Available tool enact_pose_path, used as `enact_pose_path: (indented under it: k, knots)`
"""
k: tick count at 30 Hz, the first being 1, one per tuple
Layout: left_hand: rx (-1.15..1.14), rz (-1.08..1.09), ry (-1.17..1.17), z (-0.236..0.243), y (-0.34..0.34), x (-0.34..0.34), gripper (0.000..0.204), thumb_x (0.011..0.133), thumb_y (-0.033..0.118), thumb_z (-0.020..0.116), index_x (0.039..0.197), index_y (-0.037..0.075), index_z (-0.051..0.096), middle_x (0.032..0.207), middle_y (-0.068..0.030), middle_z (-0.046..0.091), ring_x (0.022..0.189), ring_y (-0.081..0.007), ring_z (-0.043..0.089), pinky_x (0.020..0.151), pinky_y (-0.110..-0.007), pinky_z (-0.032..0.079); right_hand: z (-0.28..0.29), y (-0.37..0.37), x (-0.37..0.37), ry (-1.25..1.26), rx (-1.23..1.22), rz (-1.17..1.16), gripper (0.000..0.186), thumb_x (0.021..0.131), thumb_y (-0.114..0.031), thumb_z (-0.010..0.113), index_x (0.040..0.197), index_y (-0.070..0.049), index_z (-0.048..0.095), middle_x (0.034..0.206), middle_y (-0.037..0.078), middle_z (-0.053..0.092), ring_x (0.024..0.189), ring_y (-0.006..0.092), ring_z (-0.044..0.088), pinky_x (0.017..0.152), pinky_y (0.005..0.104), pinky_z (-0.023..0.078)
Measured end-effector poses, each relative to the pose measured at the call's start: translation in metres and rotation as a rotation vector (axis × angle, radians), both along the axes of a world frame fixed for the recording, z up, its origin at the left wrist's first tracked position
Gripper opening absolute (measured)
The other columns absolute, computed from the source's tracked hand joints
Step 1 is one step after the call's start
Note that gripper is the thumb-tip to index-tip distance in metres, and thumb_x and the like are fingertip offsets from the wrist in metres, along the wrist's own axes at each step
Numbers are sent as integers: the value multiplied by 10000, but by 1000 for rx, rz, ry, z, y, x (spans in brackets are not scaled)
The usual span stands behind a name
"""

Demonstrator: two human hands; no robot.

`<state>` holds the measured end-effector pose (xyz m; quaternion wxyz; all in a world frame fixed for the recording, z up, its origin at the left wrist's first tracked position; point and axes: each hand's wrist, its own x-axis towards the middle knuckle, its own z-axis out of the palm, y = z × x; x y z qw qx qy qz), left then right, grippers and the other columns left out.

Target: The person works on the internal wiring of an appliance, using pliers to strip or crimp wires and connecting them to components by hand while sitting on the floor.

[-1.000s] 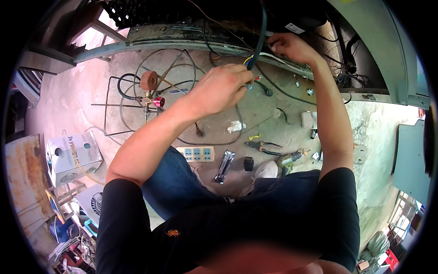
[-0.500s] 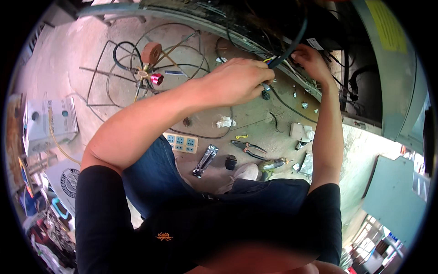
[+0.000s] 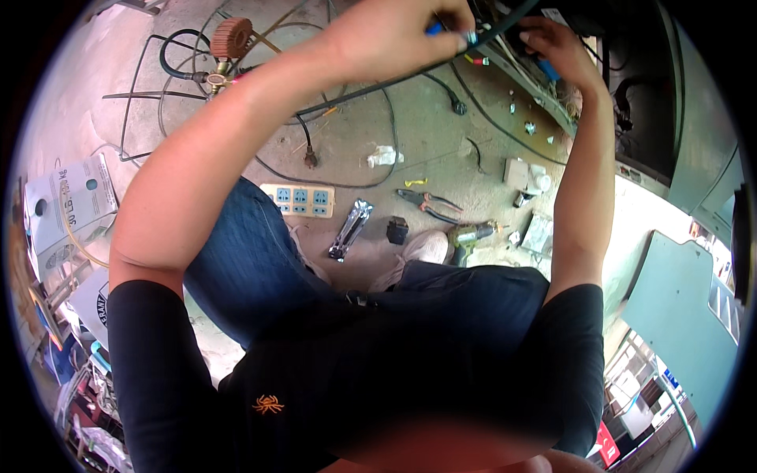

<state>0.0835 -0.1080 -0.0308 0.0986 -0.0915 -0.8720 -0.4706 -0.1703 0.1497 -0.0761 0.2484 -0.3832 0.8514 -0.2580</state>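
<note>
My left hand (image 3: 402, 35) is at the top centre, closed, with a bit of a small blue piece (image 3: 434, 28) showing between finger and thumb. A thick black cable (image 3: 493, 33) passes along the thumb and under the wrist. Red and yellow wire ends (image 3: 476, 60) stick out just below. To its right, my right hand (image 3: 558, 49) is inside the edge of a dark open metal cabinet (image 3: 646, 118). Its fingers are bent, and a blue object (image 3: 547, 69) shows under the palm; its kind is hidden.
On the floor lie a power strip (image 3: 303, 199), pliers (image 3: 430, 205), a cordless drill (image 3: 473, 234), a black block (image 3: 397, 229) and a silver-and-black tool (image 3: 350, 229). A gauge (image 3: 231, 38) with hoses and a wire frame stands left. A white carton (image 3: 72, 206) sits farther left.
My view has shifted, so both hands sit higher in it. The left hand has turned, and the cable now runs below it. Blue pieces now show at both hands; the plug on the floor is uncovered.
</note>
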Motion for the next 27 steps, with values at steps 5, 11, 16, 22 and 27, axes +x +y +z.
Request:
enact_pose_path:
  k: [5, 11, 16, 22, 27]
  knots:
    - [556, -27, -274, 2, -14, -10, 168, 968, 103, 637, 1087, -16, 632, 961, -50, 699, 873, -108, 657, 802, -256, 533, 41, -16, 32, -71, 22, -154, 319, 983, -158, 703, 1220, 50, 658, 928, 87, 725, 827, 156, 681, 782, 310, 568]
    - [675, -20, -401, -10, -24, -14, 165, 1011, 123, 620, 1120, 1, 628, 1059, -84, 734, 897, -124, 685, 797, -247, 538, 36, -11, 36, -154, 4, -146, 311, 978, -144, 696, 1218, 50, 655, 958, 72, 700, 839, 147, 665, 767, 298, 562]
    - [889, 2, -471, -15, -26, -23, 176, 1035, 120, 610, 1170, 7, 619, 1148, -120, 732, 1020, -169, 705, 837, -271, 545, 51, -5, 43, -211, -20, -240, 315, 972, -143, 706, 1223, 42, 659, 1024, 92, 706, 911, 170, 680, 807, 293, 588]
    - [819, 75, -448, -13, -30, -28, 146, 1035, 126, 621, 1151, 38, 637, 1100, -72, 726, 1002, -160, 692, 864, -285, 539, 53, 8, 37, -64, 79, -131, 322, 974, -207, 712, 1200, 20, 684, 1001, 60, 711, 868, 134, 668, 758, 290, 561]
    - [713, 103, -328, -5, -34, -18, 120, 1034, 147, 627, 1129, 82, 662, 1050, 2, 707, 946, -92, 659, 832, -234, 513, 63, 3, 39, -123, 15, -118, 349, 985, -227, 701, 1242, 5, 657, 981, 51, 714, 818, 127, 661, 743, 297, 555]
